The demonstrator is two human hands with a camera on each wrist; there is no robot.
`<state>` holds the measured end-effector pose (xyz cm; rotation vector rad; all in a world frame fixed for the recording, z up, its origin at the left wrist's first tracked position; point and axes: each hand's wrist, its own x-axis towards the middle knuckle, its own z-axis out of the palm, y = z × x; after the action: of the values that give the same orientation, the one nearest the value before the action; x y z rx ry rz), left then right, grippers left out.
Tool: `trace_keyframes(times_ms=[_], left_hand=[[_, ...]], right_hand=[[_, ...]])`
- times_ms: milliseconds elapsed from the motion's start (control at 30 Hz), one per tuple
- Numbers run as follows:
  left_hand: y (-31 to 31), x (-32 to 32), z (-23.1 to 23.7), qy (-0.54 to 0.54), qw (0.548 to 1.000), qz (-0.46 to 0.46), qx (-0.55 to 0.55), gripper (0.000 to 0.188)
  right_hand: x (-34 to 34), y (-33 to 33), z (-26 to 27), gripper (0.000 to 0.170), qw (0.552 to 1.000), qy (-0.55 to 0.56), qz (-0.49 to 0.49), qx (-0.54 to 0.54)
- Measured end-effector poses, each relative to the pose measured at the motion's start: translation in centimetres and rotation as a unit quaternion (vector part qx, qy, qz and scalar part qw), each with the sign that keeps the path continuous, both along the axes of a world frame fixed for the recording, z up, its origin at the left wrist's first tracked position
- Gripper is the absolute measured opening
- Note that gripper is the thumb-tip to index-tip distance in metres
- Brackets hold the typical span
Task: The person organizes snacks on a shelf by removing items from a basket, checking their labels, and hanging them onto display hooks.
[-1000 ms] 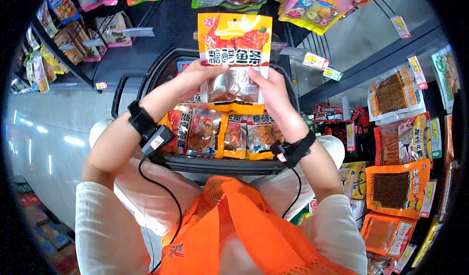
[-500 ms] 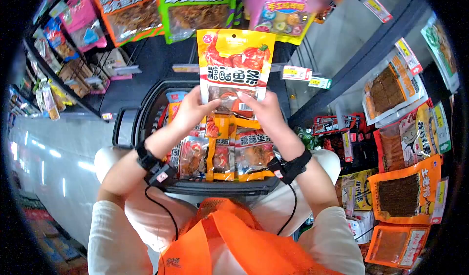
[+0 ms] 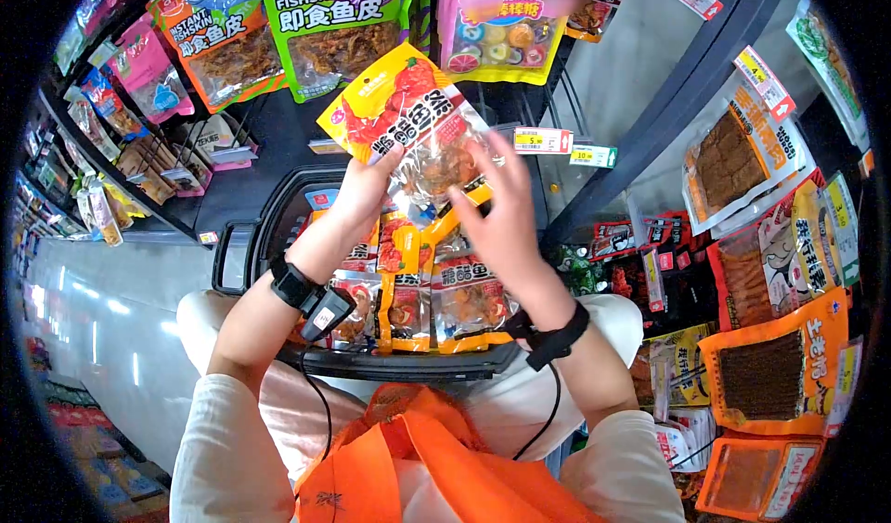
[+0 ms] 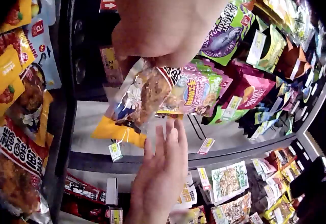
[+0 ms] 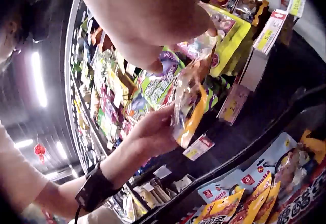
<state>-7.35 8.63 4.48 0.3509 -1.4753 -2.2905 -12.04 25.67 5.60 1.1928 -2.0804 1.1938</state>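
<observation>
In the head view a yellow, red and clear snack packet [image 3: 422, 124] is held up, tilted to the left, above a black basket [image 3: 264, 235]. The left hand [image 3: 362, 193] grips its left edge, thumb on the front. The right hand [image 3: 501, 212] is at the packet's right side with its fingers spread; in the left wrist view this hand [image 4: 162, 175] has straight fingers just off the packet's edge [image 4: 142, 94]. The right wrist view shows the left hand [image 5: 155, 129] pinching the packet [image 5: 188, 104].
Similar packets [image 3: 469, 286] lie in the basket. Bags of fish skin [image 3: 339, 22] and candy [image 3: 506, 26] hang on the shelf ahead. Price tags [image 3: 543, 141] stick out beyond the basket. Hanging packets [image 3: 761, 374] line the right side.
The packet has turned from upright to tilted left. The right hand has come off its lower front and spread its fingers, while the left hand still holds it. The head view has shifted.
</observation>
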Motion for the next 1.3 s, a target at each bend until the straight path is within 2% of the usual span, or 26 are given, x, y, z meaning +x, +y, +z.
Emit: trace_keyframes(times_ms=[100,133,167,200,233,267,333,367,433,467,500,533,567,600,667,700,767,800,867,933,1000,1033,1067,1133,1200,1300], left_hand=[[0.1,0.2,0.1,-0.014,1.000,0.017,-0.020,0.023],[-0.1,0.3,0.0,-0.024,0.997,-0.001,-0.071,0.025],[-0.2,0.4,0.0,-0.034,0.992,-0.020,-0.122,0.028],[-0.1,0.4,0.0,-0.041,0.983,-0.040,-0.174,0.030],[0.6,0.8,1.2,-0.053,0.981,-0.060,-0.177,0.032],[1.2,1.0,2.8,-0.091,0.967,-0.059,-0.231,0.031],[0.8,-0.5,4.1,-0.052,0.952,-0.082,-0.291,0.034],[0.8,-1.8,5.1,0.062,0.950,-0.085,-0.295,0.039],[1.8,-4.8,9.4,0.227,0.893,-0.016,-0.388,0.048],[2.3,-6.0,12.2,0.251,0.789,0.062,-0.557,0.049],[3.6,-6.5,15.4,0.272,0.718,0.071,-0.636,0.046],[4.8,-7.7,18.3,0.345,0.591,0.098,-0.723,0.043],[6.3,-8.7,20.4,0.327,0.521,0.083,-0.784,0.047],[7.6,-10.7,21.9,0.387,0.433,0.123,-0.805,0.044],[10.5,-12.0,24.8,0.353,0.255,0.124,-0.892,0.048],[11.3,-13.7,25.3,0.355,0.251,0.121,-0.892,0.048],[12.3,-17.9,25.9,0.397,0.111,0.190,-0.891,0.041],[12.8,-18.9,25.8,0.400,0.107,0.191,-0.890,0.041],[13.5,-21.0,25.6,0.251,0.152,0.156,-0.943,0.036],[14.3,-20.6,26.3,0.297,0.140,0.172,-0.929,0.032],[15.5,-19.5,27.8,0.105,0.256,0.064,-0.959,0.029],[14.6,-20.1,28.2,0.202,0.356,0.018,-0.912,0.025],[14.3,-20.4,28.7,0.184,0.396,-0.001,-0.900,0.021],[14.1,-20.1,29.7,0.210,0.403,-0.065,-0.888,0.020],[14.2,-20.3,30.2,0.182,0.415,-0.083,-0.888,0.022],[14.1,-20.8,30.5,0.190,0.404,-0.093,-0.890,0.021]], right_hand=[[-2.2,0.7,-0.9,0.054,0.996,-0.080,-0.005,-0.050],[-2.4,0.8,-1.0,0.049,0.983,-0.164,0.019,-0.081],[-2.7,0.8,-1.3,0.044,0.941,-0.299,0.115,-0.111],[-3.2,0.8,-1.8,0.040,0.870,-0.425,0.207,-0.139],[-3.5,0.9,-2.1,0.028,0.850,-0.464,0.219,-0.123],[-3.9,1.5,-1.8,0.023,0.830,-0.492,0.240,-0.109],[-5.2,2.1,-0.8,0.021,0.802,-0.513,0.237,-0.193],[-6.4,2.1,-0.5,0.021,0.794,-0.501,0.223,-0.262],[-9.3,3.2,1.1,0.020,0.763,-0.509,0.201,-0.345],[-10.7,3.7,1.7,0.020,0.743,-0.500,0.212,-0.390],[-12.4,4.3,2.0,0.020,0.747,-0.470,0.193,-0.428],[-13.7,4.9,2.3,0.021,0.748,-0.440,0.174,-0.466],[-14.1,5.4,3.1,0.022,0.753,-0.410,0.144,-0.493],[-15.0,5.9,3.2,0.023,0.766,-0.363,0.130,-0.514],[-15.8,6.9,3.8,0.020,0.806,-0.315,0.055,-0.498],[-16.3,7.2,4.0,0.020,0.804,-0.314,0.054,-0.503],[-17.4,8.0,5.0,0.017,0.861,-0.258,-0.027,-0.437],[-17.6,8.2,5.6,0.017,0.860,-0.254,-0.027,-0.441],[-17.9,8.3,6.7,0.015,0.879,-0.167,-0.073,-0.440],[-18.8,8.4,6.8,0.015,0.876,-0.175,-0.062,-0.445],[-18.7,8.4,7.5,0.015,0.877,-0.147,-0.036,-0.456],[-18.6,8.4,7.6,0.014,0.877,-0.141,-0.022,-0.460],[-18.9,8.4,7.4,0.014,0.875,-0.141,-0.023,-0.462],[-19.2,8.1,7.1,0.014,0.879,-0.131,-0.021,-0.458],[-19.2,7.7,7.0,0.014,0.868,-0.167,-0.014,-0.467],[-19.5,6.5,7.1,0.011,0.827,-0.209,0.012,-0.522]])
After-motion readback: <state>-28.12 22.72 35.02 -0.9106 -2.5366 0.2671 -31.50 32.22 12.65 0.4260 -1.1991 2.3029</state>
